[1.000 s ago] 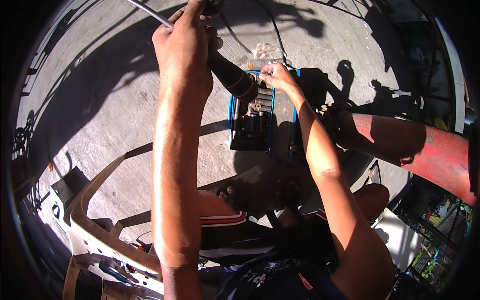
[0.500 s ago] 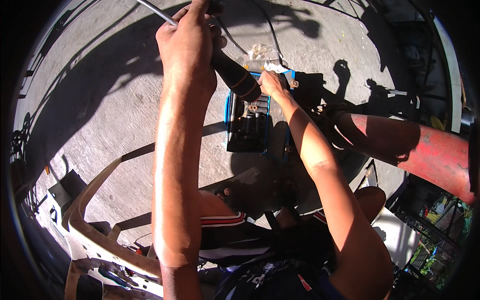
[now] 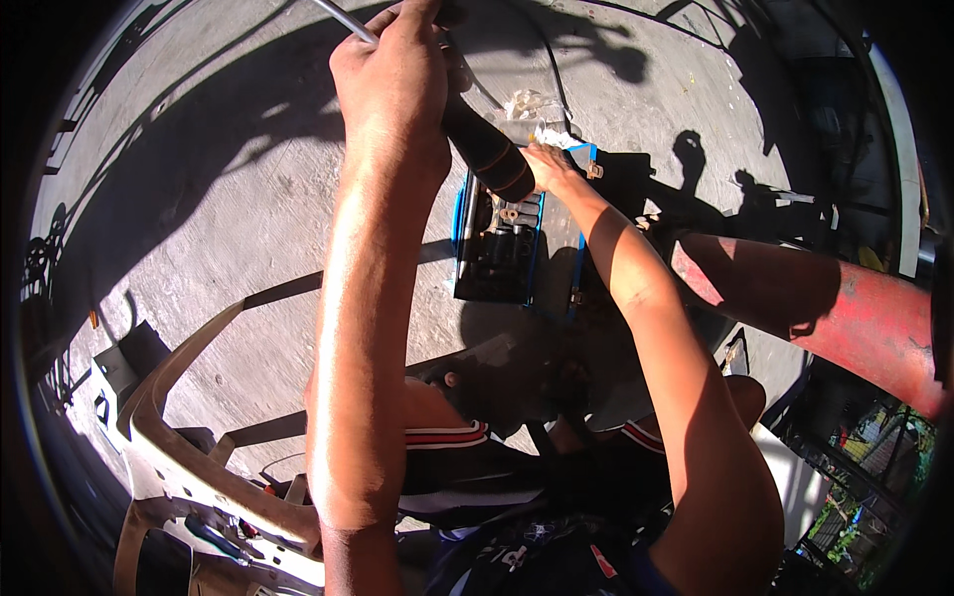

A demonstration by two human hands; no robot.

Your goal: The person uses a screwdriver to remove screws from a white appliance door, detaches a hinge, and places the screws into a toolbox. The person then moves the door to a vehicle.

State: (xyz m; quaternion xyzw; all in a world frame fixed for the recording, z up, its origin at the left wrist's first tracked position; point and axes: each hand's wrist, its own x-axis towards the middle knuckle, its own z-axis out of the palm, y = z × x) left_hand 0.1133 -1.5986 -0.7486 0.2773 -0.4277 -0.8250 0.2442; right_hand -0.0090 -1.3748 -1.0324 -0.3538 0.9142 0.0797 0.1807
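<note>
My left hand (image 3: 397, 79) is raised high in front of me. Its fingers wrap round a tool with a thick black handle (image 3: 492, 149) ringed in orange and a grey metal shaft (image 3: 343, 18) that sticks out at the upper left. Below lies an open blue tool case (image 3: 457, 223) on the ground, with several dark sockets (image 3: 507, 248) and short grey pieces in it. My right hand (image 3: 550, 167) rests at the case's far end, fingers stretched out and palm down. The handle's end partly overlaps the view of those fingertips.
Crumpled clear plastic (image 3: 532, 103) lies beyond the case. A dark cable (image 3: 553, 65) runs across the concrete floor (image 3: 268, 199). To the right stands a big red cylinder (image 3: 845, 308); a pale, worn metal frame (image 3: 214, 477) is at the lower left.
My left hand and its tool have shifted slightly right in the picture. The right hand's fingers, bent before, now lie flatter at the far end of the case.
</note>
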